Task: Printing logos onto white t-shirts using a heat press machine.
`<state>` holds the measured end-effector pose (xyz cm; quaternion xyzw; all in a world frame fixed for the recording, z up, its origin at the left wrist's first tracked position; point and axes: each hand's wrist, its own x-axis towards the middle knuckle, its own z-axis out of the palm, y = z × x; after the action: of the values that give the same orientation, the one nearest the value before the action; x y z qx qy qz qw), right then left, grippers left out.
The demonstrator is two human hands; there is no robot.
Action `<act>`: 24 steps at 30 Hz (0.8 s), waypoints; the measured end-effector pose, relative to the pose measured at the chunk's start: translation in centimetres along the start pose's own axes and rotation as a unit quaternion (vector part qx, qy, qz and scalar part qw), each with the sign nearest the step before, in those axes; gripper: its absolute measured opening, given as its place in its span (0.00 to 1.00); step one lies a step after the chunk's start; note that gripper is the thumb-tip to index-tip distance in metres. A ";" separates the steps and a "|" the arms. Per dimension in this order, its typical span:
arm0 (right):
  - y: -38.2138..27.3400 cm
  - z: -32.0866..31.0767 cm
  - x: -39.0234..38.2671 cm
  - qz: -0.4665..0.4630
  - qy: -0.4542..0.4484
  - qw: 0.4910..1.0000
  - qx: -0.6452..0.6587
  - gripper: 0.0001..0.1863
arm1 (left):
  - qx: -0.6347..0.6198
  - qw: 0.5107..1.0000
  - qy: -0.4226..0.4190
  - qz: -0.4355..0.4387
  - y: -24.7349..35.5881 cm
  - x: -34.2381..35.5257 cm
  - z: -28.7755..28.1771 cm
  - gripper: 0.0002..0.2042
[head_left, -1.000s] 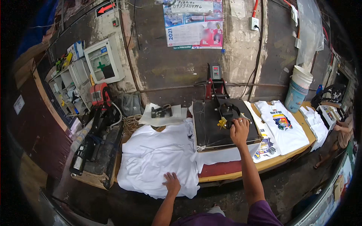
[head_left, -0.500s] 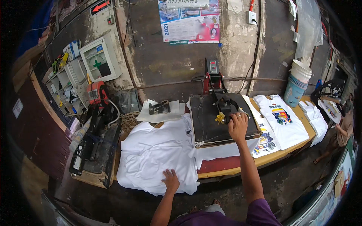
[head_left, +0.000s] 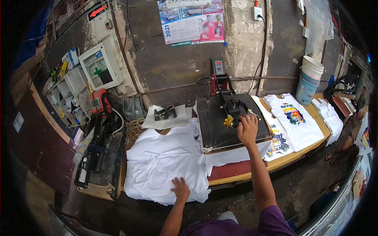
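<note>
The left hand [head_left: 181, 189] lies palm down on a white shirt [head_left: 165, 157], close to the front edge of the worktop [head_left: 281, 160]. Its fingers are spread and nearly straight, pointing toward the back edge, and its forearm slants up from below, leaning a little to the right. The grip here is wide and flat, with the fabric under it rather than between the fingers. The shirt is spread in creases over the left part of the worktop, its front end drooping over the front edge.

The right hand [head_left: 247, 129] is curled over the black handle [head_left: 235, 123] of a heat press [head_left: 216, 139], the knuckles up and a ring on one finger. This grip is closed around the handle. The forearm reaches nearly straight forward from the front edge, tilted slightly left, the wrist just above the press's dark upper plate. A yellow flower-like piece [head_left: 228, 121] sits just beside the fingers.

The plate is lowered, and white cloth [head_left: 228, 158] sticks out beneath its front edge, above a red pad [head_left: 232, 169]. To its right, a printed shirt [head_left: 305, 133] lies toward the worktop's right end, near stacked buckets [head_left: 308, 84] at the back edge.
</note>
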<state>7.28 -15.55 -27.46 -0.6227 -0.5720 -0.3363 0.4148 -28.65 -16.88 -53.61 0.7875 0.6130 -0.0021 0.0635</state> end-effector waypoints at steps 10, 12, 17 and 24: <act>0.1 0.3 0.0 0.004 0.003 1.000 0.002 0.10 | 0.012 1.000 -0.021 0.016 0.1 0.0 -1.0 0.31; 0.2 0.1 0.0 0.004 0.003 1.000 0.005 0.10 | 0.013 0.999 -0.024 0.018 0.3 0.0 -1.3 0.31; -0.1 0.3 0.1 0.007 0.004 1.000 0.007 0.11 | 0.014 0.999 -0.021 0.022 -0.1 0.1 -1.4 0.31; -0.1 0.5 0.1 0.008 0.003 1.000 -0.002 0.12 | -0.009 0.999 -0.014 0.035 -0.6 -0.2 -1.4 0.29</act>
<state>7.15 -15.10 -27.57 -0.6267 -0.5651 -0.3360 0.4184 -29.41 -16.79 -52.31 0.8079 0.5840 -0.0053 0.0787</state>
